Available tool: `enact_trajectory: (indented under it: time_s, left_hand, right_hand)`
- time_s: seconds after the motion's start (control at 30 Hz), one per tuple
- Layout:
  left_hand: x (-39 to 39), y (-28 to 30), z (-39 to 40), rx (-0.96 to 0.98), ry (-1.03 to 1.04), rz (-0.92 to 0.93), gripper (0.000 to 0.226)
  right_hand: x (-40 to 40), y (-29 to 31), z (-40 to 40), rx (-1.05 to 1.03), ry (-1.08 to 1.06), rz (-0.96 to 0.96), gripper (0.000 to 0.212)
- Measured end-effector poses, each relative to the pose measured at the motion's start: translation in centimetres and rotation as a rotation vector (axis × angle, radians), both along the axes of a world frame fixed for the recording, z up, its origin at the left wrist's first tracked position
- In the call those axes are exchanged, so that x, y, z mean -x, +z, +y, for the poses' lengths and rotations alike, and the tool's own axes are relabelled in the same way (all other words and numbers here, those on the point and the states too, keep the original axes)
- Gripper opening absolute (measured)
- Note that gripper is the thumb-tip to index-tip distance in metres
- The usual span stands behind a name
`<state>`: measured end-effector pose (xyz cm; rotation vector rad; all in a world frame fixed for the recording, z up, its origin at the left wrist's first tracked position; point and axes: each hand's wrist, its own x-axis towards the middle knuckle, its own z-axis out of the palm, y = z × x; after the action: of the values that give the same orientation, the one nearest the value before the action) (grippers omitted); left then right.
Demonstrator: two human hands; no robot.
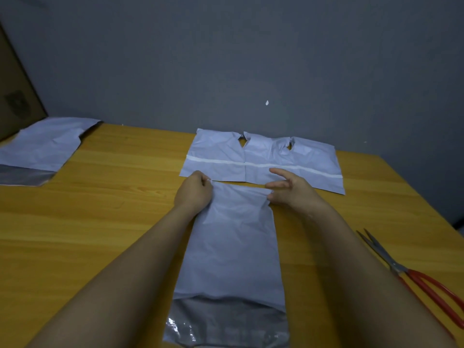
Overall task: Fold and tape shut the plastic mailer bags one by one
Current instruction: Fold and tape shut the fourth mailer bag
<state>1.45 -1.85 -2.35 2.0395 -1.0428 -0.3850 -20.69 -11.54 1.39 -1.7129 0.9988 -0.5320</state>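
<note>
**A:** Where is the mailer being worked on?

**B:** A pale grey mailer bag (233, 247) lies lengthwise on the wooden surface (113, 209), between the two forearms. Its near end shows a darker, glossy inner flap (226, 325).

**A:** And the hands?

**B:** The left hand (194, 190) is curled tight at the far left corner of the bag, fingers pinching the edge. The right hand (288, 189) is half open at the far right corner: thumb and lower fingers nip the plastic where it puckers, while the upper fingers stretch out loosely above it.

**A:** What else is there?

**B:** Just beyond the hands lies a wider sheet of joined mailers (261, 159), with a white strip (251, 164) running across it and two small tears at its far edge. Another mailer (42, 144) lies far left, its dark flap turned toward the near side, beside a brown cardboard box (15, 96). Red-handled scissors (411, 275) lie at the right edge, well apart from the bag.

**A:** Any writing or brand?

**B:** None readable on the bags. The box carries a dark printed mark, too blurred to read.
</note>
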Motion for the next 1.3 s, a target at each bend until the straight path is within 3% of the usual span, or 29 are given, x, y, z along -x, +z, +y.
enact_trajectory:
  time_s: [0.13,0.23,0.37,0.43,0.57,0.67,0.77,0.93,1.1,1.2,1.3]
  left_hand:
    - [-0.1,0.2,0.0,-0.044,0.015,-0.019,0.014]
    - [0.0,0.2,-0.1,-0.06,0.007,-0.015,0.013]
    - [0.4,0.3,0.4,-0.048,-0.04,-0.022,0.025]
    - [0.8,0.4,1.7,-0.03,-0.056,-0.168,0.037]
    - [2.5,0.8,7.0,0.093,-0.335,-0.452,0.028]
    - [4.4,0.5,11.9,0.039,-0.586,-0.493,0.039]
    - [5.8,-0.2,15.8,0.03,-0.68,-0.491,0.026]
    - [6.9,-0.3,19.7,0.096,-0.737,-0.477,0.019]
    - [8.4,-0.1,21.5,0.013,-0.705,-0.461,0.051]
    - [8.8,0.3,21.9,-0.124,-0.685,-0.417,0.08]
    - [9.0,0.4,21.5,-0.133,-0.677,-0.384,0.073]
  right_hand:
    - [0.3,-0.1,0.3,0.073,-0.037,0.009,0.066]
    - [0.2,-1.0,0.4,0.033,-0.21,-0.045,0.061]
    - [-0.5,-1.7,1.5,0.256,-0.359,0.063,0.048]
    - [0.0,-1.3,2.8,0.393,-0.284,0.106,0.04]
    - [2.2,-0.9,7.4,0.645,0.081,0.236,0.024]
    - [4.0,-1.2,12.0,0.697,0.242,0.235,0.01]
    - [5.9,-1.4,16.4,0.685,0.35,0.273,0.009]
    - [9.2,-2.5,20.8,0.629,0.379,0.274,0.02]
    - [9.5,-3.6,22.0,0.882,0.333,0.328,0.009]
    - [9.0,-3.3,22.0,0.843,0.285,0.281,0.004]
    - [8.7,-2.3,21.7,0.786,0.203,0.176,0.007]
